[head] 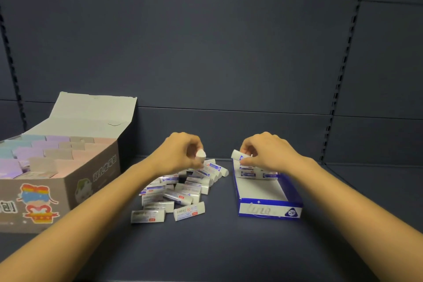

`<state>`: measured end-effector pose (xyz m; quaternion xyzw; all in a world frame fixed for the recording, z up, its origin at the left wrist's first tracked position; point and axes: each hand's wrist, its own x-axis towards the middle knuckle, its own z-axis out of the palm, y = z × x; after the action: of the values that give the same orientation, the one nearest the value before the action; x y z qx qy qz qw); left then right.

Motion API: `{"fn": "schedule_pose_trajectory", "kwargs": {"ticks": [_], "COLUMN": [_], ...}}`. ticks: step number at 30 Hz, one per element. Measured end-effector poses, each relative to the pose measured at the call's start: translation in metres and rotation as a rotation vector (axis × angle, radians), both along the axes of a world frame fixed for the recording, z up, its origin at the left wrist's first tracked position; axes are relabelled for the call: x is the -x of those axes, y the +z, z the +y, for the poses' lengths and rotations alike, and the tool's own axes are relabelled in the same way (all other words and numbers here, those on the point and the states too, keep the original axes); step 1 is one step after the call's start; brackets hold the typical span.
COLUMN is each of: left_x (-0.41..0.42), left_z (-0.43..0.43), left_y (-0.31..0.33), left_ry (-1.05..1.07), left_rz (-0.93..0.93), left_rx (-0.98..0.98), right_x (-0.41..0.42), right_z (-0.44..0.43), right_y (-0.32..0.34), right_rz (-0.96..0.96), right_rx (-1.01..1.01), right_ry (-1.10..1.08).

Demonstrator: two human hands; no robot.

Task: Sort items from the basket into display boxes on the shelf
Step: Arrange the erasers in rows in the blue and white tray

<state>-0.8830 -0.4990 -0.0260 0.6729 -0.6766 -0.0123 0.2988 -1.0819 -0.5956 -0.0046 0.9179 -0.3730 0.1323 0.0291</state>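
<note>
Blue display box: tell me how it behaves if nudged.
The blue display box is thin card and mostly empty, so probably light and apt to slide on the smooth shelf. Its low walls suggest it won't tip, though they may flex.

Dark blue-grey metal shelving bay. The shelf deck (pixel 217 247) under both hands is matte and flat, and meets the back panel (pixel 206 52) just behind the left hand (pixel 180 152) and right hand (pixel 267 153). The panel is built of horizontal strips, with seams visible behind and above the hands. There's a slotted upright (pixel 343 71) up and to the right of the right hand, slanted in the wide-angle view. A second upright (pixel 10 59) sits far left of the left hand, at the frame edge. Past the right-side upright is the neighbouring bay's panel (pixel 393 64), same colour. Lighting is dim: a paler sheen high above the hands, darker toward the sides.
</note>
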Motion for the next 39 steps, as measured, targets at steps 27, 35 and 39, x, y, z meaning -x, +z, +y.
{"fn": "schedule_pose_trajectory", "kwargs": {"ticks": [27,35,39], "left_x": [0.078,0.08,0.078], "left_z": [-0.099,-0.1,-0.099], "left_y": [-0.038,-0.034,-0.035], "left_ry": [-0.002,0.005,-0.004], "left_rz": [-0.057,-0.335,-0.31], "left_rx": [-0.157,-0.151,-0.168], "right_x": [0.057,0.046,0.038], "right_z": [-0.043,-0.051,-0.052], "right_y": [-0.015,-0.026,-0.036], "right_rz": [0.037,0.108,0.167], "right_rx": [-0.098,-0.063,-0.005], "right_ry": [-0.067,-0.025,-0.019]}}
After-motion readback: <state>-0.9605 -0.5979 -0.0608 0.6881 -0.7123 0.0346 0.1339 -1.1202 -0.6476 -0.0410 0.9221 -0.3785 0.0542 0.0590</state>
